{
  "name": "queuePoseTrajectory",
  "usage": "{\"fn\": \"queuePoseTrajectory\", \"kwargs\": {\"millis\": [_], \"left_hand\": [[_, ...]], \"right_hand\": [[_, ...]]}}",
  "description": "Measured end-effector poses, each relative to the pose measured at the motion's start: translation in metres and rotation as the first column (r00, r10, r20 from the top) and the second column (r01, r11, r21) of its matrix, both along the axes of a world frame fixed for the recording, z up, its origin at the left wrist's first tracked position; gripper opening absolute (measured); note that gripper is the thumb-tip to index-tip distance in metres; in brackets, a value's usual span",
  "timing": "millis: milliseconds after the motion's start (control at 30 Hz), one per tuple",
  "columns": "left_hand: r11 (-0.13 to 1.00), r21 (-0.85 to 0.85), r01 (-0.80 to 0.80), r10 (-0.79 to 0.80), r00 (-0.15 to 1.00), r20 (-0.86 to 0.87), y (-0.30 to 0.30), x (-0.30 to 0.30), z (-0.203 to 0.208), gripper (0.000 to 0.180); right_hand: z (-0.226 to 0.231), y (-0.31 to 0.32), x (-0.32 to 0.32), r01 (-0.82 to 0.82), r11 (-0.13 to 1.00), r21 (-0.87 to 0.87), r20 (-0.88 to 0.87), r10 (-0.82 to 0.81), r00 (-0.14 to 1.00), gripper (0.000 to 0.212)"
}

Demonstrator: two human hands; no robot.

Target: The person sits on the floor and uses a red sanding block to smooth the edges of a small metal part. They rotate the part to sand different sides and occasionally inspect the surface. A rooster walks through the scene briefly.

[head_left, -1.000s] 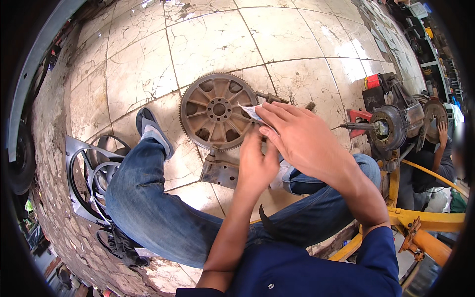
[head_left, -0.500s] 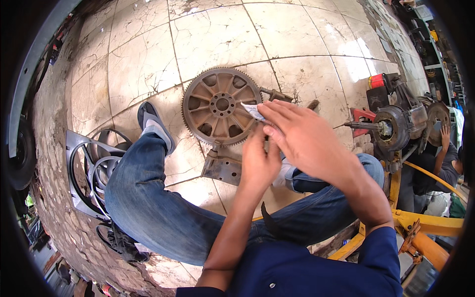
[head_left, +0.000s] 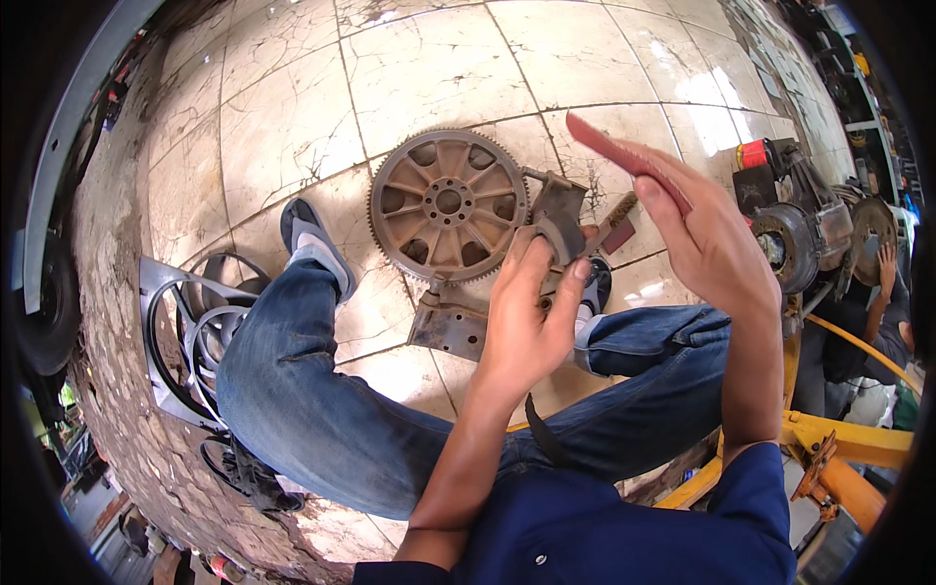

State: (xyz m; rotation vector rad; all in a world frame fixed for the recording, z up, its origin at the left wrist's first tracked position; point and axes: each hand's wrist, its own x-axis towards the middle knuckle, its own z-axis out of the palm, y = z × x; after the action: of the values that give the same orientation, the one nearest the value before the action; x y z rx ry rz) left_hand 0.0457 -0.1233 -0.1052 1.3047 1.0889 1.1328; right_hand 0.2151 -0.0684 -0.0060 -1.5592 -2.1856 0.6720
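My left hand (head_left: 531, 317) is closed around a small curved grey metal piece (head_left: 562, 239), its fingers covering part of it. My right hand (head_left: 707, 234) is raised to the right, its fingers straight and together. A reddish-brown strip that looks like folded sandpaper (head_left: 629, 156) lies along their inner side, held by the hand and apart from the metal piece. Beyond my left hand a ring gear flywheel (head_left: 409, 229) rests above the floor, with spokes and a bolt-holed hub. A dark metal plate (head_left: 561, 200) stands beside it, partly behind the held piece.
A brush (head_left: 621, 209) and a dark red flat piece (head_left: 617, 237) lie right of the plate. A drilled metal bracket (head_left: 450, 330) sits below the flywheel. Left stands a fan shroud (head_left: 180, 341); right, a hub assembly (head_left: 785, 249), a yellow frame (head_left: 848, 439) and another person's hand (head_left: 886, 268).
My right hand has lifted up and right, away from my left hand, taking the strip with it. The grey metal piece in my left hand now shows.
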Motion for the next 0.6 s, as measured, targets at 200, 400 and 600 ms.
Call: {"fn": "queuePoseTrajectory", "kwargs": {"millis": [200, 400, 600], "left_hand": [[0.996, 0.089, 0.015, -0.035, 0.973, 0.229, -0.002, 0.006, 0.014, 0.026], [0.957, 0.289, -0.018, -0.009, 0.996, 0.093, 0.002, 0.002, 0.020, 0.025], [0.995, 0.071, -0.074, 0.074, 0.997, -0.001, -0.002, -0.004, 0.016, 0.022]], "right_hand": [[0.006, -0.001, 0.004, 0.050, 0.998, -0.028, 0.016, -0.049, 0.999, 0.035], [0.004, -0.003, -0.006, 0.045, 0.998, 0.032, -0.114, -0.042, 0.993, 0.035], [0.012, -0.010, -0.015, -0.155, 0.987, 0.034, -0.130, 0.158, 0.979, 0.039]]}}
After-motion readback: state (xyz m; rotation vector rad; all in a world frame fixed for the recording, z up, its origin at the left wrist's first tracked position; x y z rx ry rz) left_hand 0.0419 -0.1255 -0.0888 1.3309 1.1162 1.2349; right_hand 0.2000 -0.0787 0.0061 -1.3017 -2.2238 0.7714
